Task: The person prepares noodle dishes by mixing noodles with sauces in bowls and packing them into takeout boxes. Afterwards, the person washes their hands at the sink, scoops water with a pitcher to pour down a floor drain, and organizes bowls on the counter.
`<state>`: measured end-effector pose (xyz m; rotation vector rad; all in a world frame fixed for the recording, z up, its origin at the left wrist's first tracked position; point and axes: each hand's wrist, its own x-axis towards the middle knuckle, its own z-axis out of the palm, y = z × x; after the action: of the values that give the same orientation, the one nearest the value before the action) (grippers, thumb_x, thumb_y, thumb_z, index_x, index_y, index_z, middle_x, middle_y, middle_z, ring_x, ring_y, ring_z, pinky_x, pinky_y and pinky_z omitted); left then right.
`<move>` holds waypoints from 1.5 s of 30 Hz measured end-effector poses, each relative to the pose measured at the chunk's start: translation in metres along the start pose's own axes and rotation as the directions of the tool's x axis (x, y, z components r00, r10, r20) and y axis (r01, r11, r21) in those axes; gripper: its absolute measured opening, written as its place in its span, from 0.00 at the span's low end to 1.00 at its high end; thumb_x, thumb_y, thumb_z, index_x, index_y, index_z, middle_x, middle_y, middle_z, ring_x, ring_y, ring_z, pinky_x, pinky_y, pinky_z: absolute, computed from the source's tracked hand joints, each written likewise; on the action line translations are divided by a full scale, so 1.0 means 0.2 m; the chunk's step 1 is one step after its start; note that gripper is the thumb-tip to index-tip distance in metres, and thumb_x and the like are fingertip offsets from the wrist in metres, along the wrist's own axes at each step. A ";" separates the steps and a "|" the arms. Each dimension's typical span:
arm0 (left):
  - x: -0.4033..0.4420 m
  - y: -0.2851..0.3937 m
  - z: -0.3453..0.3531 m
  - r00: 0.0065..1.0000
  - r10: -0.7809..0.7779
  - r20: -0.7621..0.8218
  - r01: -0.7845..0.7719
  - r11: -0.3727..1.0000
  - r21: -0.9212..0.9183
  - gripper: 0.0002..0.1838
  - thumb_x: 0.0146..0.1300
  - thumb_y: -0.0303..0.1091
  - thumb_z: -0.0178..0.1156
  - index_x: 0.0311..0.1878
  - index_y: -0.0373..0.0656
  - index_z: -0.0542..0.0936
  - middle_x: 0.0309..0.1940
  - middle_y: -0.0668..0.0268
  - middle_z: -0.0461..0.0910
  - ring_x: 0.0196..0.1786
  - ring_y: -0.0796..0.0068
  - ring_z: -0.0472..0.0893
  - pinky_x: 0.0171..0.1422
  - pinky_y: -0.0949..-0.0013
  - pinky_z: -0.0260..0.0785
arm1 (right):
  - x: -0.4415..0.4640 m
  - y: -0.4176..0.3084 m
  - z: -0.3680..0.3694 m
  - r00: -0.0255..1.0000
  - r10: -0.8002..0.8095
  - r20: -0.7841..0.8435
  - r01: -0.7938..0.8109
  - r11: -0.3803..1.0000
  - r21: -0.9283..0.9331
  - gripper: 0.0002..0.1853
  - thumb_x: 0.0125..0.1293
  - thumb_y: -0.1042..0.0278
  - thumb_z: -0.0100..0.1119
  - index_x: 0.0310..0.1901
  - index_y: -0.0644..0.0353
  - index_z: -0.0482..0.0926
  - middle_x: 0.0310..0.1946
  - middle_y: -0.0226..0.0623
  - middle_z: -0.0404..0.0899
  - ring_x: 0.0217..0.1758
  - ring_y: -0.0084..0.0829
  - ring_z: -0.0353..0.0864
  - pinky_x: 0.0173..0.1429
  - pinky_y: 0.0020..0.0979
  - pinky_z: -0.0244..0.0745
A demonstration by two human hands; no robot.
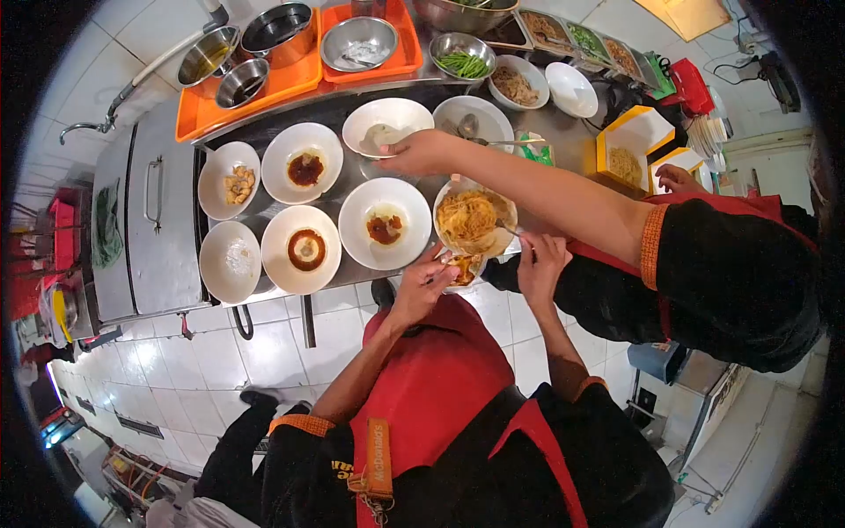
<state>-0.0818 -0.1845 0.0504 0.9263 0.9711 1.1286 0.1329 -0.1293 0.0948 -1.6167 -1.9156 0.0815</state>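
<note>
My left hand (424, 286) is closed at the rim of a small dish (475, 264) with orange-brown food in it, close to the counter's front edge. Just beyond it stands a white bowl of orange-brown noodles (466, 220). My right hand (543, 264) pinches the handle of a metal utensil (508, 229) whose far end is in the noodles; its kind is hidden. Left of my hands sits a white bowl with dark sauce (385, 231). A co-worker's hand (418, 154), reaching across from the right, grips the edge of another white bowl (387, 119).
More white bowls, some with brown sauce (305, 251), line the counter to the left. Behind are orange trays (198, 114) with metal bowls, green vegetables (462, 63) and a topping rack (585, 40). The co-worker's forearm (563, 198) crosses above the counter on the right, near a yellow box (607, 163).
</note>
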 end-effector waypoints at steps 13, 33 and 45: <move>-0.03 0.00 -0.02 0.993 -0.109 0.045 0.103 0.987 0.121 0.12 0.66 0.32 0.57 0.43 0.31 0.81 0.68 0.49 0.60 0.65 0.68 0.68 0.60 0.71 0.64 | -0.05 0.01 0.01 0.987 -0.155 0.049 0.161 0.977 -0.140 0.12 0.46 0.79 0.60 0.35 0.56 0.81 0.31 0.32 0.76 0.44 0.38 0.72 0.45 0.40 0.60; 0.00 0.07 0.01 0.999 -0.031 0.027 0.030 0.999 0.009 0.13 0.64 0.32 0.59 0.49 0.35 0.80 0.66 0.45 0.61 0.71 0.60 0.60 0.68 0.67 0.56 | 0.07 -0.02 0.00 0.979 -0.195 0.058 0.203 0.948 -0.243 0.08 0.52 0.76 0.60 0.35 0.54 0.81 0.29 0.29 0.75 0.40 0.36 0.69 0.44 0.39 0.57; 0.02 0.00 -0.02 0.999 0.021 0.026 -0.021 0.999 0.025 0.14 0.64 0.33 0.58 0.47 0.33 0.80 0.69 0.47 0.57 0.69 0.61 0.62 0.67 0.66 0.58 | 0.06 0.10 -0.04 0.985 0.110 0.135 -0.134 0.974 0.183 0.06 0.53 0.73 0.62 0.34 0.55 0.82 0.28 0.29 0.77 0.41 0.34 0.71 0.49 0.38 0.59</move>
<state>-0.0848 -0.1813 0.0481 0.9710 0.9581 1.1218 0.1541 -0.1159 0.0967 -1.6295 -1.8346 0.4140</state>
